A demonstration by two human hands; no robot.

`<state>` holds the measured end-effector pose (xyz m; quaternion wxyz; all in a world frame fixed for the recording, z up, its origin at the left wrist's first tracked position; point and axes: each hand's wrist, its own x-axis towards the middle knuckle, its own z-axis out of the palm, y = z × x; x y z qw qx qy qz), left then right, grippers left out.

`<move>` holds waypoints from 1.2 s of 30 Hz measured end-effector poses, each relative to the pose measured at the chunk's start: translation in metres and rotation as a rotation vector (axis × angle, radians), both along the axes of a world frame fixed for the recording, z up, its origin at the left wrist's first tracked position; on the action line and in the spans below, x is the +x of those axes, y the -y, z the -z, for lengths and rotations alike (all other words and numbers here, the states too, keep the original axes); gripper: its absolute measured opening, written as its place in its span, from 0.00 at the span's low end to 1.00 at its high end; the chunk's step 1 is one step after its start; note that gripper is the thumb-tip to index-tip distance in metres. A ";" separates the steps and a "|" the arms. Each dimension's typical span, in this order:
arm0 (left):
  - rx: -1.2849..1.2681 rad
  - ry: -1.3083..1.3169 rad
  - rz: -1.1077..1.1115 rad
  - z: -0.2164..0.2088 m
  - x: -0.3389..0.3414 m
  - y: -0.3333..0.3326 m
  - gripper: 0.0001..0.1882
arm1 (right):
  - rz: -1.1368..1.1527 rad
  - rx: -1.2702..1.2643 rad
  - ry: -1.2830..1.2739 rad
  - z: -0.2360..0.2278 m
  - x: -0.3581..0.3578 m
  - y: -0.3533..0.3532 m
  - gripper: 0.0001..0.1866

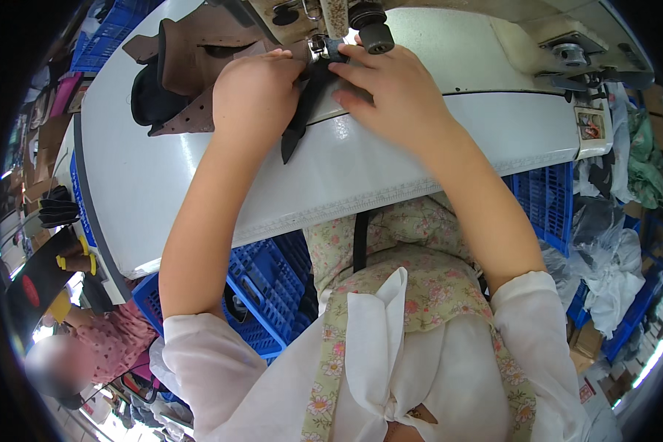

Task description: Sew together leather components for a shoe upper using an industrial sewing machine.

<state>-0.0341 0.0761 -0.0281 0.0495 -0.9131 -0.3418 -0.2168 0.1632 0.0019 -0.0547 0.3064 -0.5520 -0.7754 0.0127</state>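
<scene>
At the top of the head view, a sewing machine's presser foot (318, 48) stands over dark material. My left hand (258, 92) lies closed on a brown leather shoe upper (188, 59) with a row of small holes and a black lining, its fingertips beside the foot. Down toward me from the foot runs a black pointed strip (302, 114), between my hands. My right hand (398, 92) is open, fingers apart, its fingertips by a small dark blue-grey piece (337, 50) right of the foot. Whatever lies under those fingertips is partly hidden.
The white machine table (361, 166) has a ruler strip along its near edge. Low over the work hangs the machine head with a black knob (376, 37). Blue plastic crates (265, 287) stand below the table. Another person (110, 342) is at the lower left.
</scene>
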 end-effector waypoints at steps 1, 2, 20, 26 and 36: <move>-0.010 0.002 -0.027 0.000 0.002 0.002 0.07 | -0.016 -0.006 0.009 0.000 0.002 -0.002 0.18; -0.011 0.001 -0.026 -0.001 0.004 0.003 0.07 | -0.033 -0.013 0.018 0.000 0.004 -0.004 0.18; 0.087 0.023 -0.161 -0.008 -0.040 0.064 0.29 | 0.070 0.197 -0.103 0.013 -0.028 -0.009 0.06; -0.071 -0.001 -0.267 0.007 -0.052 0.081 0.38 | 0.114 0.164 0.014 -0.001 -0.041 -0.002 0.07; 0.110 0.027 -0.211 0.015 -0.049 0.049 0.47 | 0.165 0.144 0.077 0.004 -0.046 0.004 0.12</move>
